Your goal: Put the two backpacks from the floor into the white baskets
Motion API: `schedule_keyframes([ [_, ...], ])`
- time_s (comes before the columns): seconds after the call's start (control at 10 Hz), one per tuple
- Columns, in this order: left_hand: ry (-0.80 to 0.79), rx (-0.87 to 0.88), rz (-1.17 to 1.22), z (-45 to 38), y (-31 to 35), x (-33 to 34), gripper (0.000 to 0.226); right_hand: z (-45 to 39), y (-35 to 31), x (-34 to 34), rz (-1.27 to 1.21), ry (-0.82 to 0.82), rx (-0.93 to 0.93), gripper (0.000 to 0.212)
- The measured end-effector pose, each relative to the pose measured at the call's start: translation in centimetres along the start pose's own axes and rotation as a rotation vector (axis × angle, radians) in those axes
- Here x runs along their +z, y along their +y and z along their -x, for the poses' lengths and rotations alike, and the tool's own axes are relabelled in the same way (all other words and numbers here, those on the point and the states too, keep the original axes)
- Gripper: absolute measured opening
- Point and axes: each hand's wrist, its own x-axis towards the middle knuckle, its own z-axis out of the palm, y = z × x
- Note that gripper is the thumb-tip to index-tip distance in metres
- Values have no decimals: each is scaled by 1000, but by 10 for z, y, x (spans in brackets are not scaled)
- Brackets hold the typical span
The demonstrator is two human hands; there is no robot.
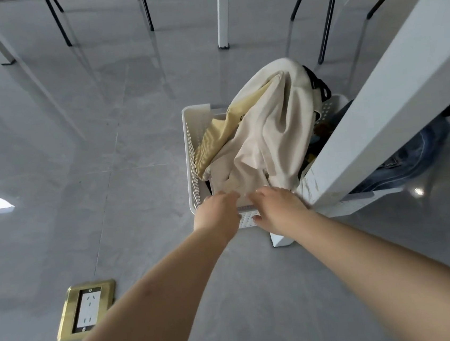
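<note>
A cream and pale-yellow backpack (266, 127) stands slumped inside a white perforated basket (191, 151) on the grey floor, its top rising above the rim. My left hand (217, 212) reaches over the basket's near rim, fingers on the bag's lower edge. My right hand (277, 206) rests beside it at the same rim, fingers spread over the fabric. A blue denim backpack (411, 156) lies in a second white basket (360, 202) to the right, mostly hidden behind a white table leg.
A thick white table leg (379, 115) slants across the right side, close to both baskets. A brass floor socket (87, 309) sits at lower left. Black chair legs (58, 21) and another white leg (222, 12) stand at the back.
</note>
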Motion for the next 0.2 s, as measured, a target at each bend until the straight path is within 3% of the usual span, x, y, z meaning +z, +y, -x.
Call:
schedule_keyframes([
  [0.2,-189,-141,209,61,23,-54,49,65,-19,-58,-25,31,-13,51],
])
